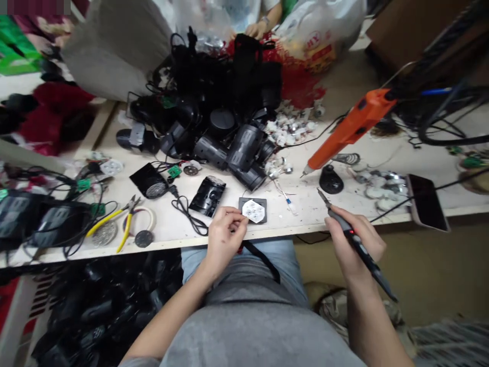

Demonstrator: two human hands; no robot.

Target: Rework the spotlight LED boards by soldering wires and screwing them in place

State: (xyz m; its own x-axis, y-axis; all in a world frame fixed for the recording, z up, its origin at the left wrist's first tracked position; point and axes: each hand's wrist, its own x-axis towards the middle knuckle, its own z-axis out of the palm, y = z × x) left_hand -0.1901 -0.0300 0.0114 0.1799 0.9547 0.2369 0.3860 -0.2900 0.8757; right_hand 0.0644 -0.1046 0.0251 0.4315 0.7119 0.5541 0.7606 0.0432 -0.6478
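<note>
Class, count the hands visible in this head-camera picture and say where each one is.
3: the left hand at a white hexagonal piece, the right hand holding a black electric screwdriver, and a co-worker's hand beyond the black housings. Others may be hidden.

On the white plastic carrier bag (324,25) I can read only some big red letters, they seem to be "MX", and the smaller printing on the yellow and red patch (319,58) below them is too blurred for reading, so it stays unknown
</note>
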